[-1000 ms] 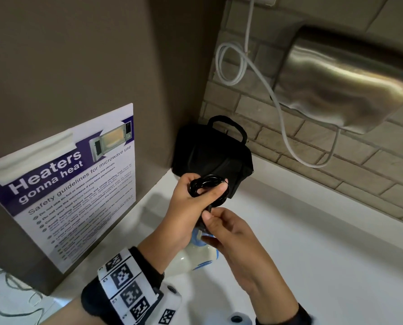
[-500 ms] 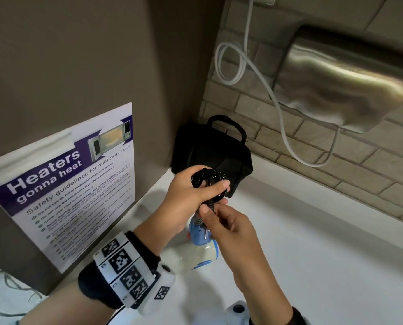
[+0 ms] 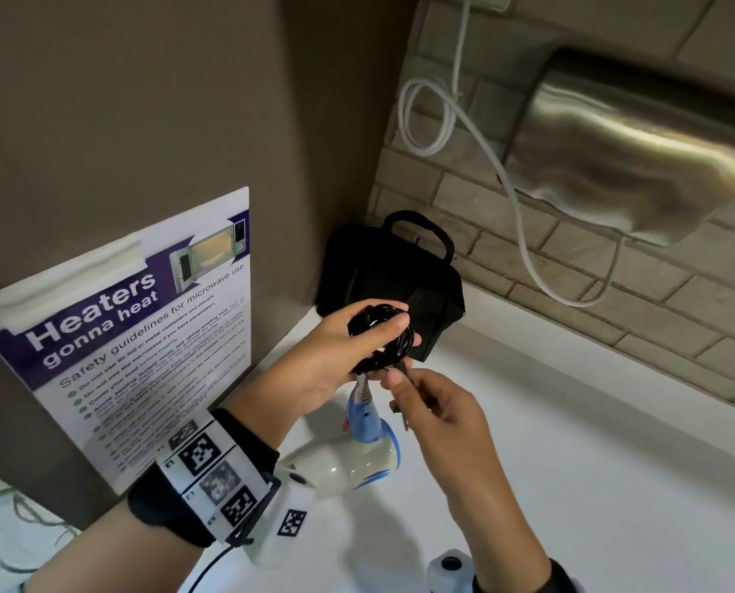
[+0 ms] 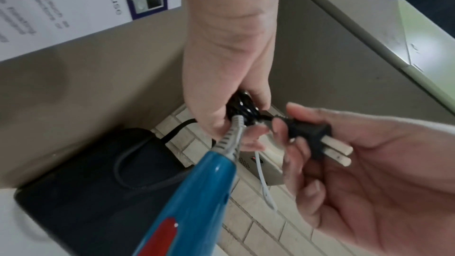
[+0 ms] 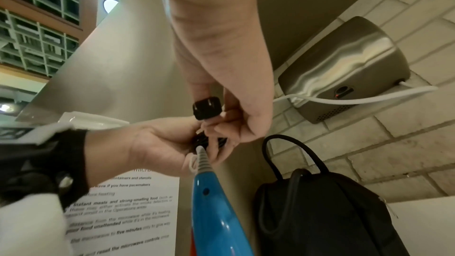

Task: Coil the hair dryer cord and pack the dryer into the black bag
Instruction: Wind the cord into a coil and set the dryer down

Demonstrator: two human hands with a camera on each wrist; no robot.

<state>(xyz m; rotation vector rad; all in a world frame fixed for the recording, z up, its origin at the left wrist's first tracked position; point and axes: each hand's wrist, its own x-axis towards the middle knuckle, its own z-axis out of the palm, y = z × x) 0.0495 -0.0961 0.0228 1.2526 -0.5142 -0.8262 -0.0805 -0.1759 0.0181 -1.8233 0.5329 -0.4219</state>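
My left hand (image 3: 357, 348) grips the coiled black cord (image 3: 382, 336) above the counter, thumb over the loops. The white and blue hair dryer (image 3: 357, 455) hangs from the cord by its grey strain relief (image 4: 231, 133), blue handle (image 5: 214, 211) upward. My right hand (image 3: 421, 400) pinches the black two-pin plug (image 4: 307, 133) at the cord's end, just right of the coil. The black bag (image 3: 391, 284) with its loop handle stands in the corner behind both hands, against the brick wall. I cannot tell if it is open.
A steel hand dryer (image 3: 639, 156) juts from the brick wall at upper right, its white cable (image 3: 524, 233) looping down the wall. A microwave safety poster (image 3: 134, 336) covers the panel at left. The white counter (image 3: 571, 442) stretches to the right.
Both hands have risen slightly, lifting the dryer so it hangs from the cord. The right hand has shifted along the cord's end and now holds the plug beside the coil.
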